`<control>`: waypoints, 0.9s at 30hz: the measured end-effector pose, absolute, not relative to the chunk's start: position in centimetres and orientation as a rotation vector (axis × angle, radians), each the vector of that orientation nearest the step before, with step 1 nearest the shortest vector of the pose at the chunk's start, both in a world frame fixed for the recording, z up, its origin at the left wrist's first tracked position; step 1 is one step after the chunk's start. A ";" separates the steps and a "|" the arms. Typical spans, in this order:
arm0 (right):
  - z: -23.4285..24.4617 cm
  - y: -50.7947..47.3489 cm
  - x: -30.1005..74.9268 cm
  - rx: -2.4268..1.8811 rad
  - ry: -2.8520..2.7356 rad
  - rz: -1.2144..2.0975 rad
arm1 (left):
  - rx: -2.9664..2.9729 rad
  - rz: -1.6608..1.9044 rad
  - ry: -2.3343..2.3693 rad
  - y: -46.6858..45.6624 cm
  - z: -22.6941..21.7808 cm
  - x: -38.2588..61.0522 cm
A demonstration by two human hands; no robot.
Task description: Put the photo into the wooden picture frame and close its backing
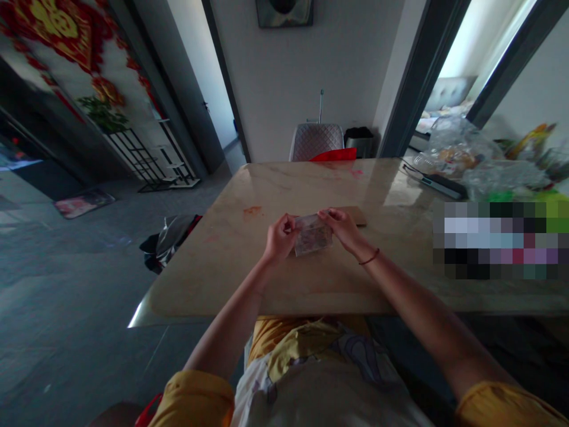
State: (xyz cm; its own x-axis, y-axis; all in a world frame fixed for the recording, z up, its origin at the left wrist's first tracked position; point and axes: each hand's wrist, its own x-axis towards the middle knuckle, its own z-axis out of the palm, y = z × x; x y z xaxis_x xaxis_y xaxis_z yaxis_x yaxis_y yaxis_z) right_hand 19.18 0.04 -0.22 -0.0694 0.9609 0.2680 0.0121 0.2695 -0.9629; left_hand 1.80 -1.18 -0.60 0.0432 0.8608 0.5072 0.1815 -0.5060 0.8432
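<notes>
Above the table, a small clear plastic bag [313, 236] hangs between my two hands; what is in or behind it is too blurred to tell. My left hand [281, 236] pinches its upper left corner with closed fingers. At the upper right corner, my right hand [341, 228] is closed on the same bag, thumb and finger together. A flat brown piece like cardboard [357, 214] lies on the table just behind my right hand, partly covered by it.
The pale marble-look table [222, 261] spreads under both hands, its front edge at my body. Clear plastic bags [462, 154] and a dark elongated device [440, 185] lie at the right. A grey quilted chair [317, 141] stands beyond the far edge.
</notes>
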 end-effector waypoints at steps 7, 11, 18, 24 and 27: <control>-0.5 0.1 19.1 -0.961 -1.377 1.076 | 1.603 1.457 1.017 -1.0 -0.3 1.5; -0.7 0.5 19.4 -0.985 -1.371 1.002 | 1.432 1.409 0.953 -0.8 -0.2 1.7; -0.8 1.2 19.9 -0.914 -1.354 1.013 | 1.291 1.393 1.071 -0.1 -0.2 1.5; -1.4 1.4 19.7 -0.887 -1.238 1.166 | 1.348 1.380 1.125 -0.2 -0.2 1.4; -1.0 1.1 19.6 -0.924 -1.232 1.156 | 1.330 1.396 1.115 -0.4 -0.1 1.3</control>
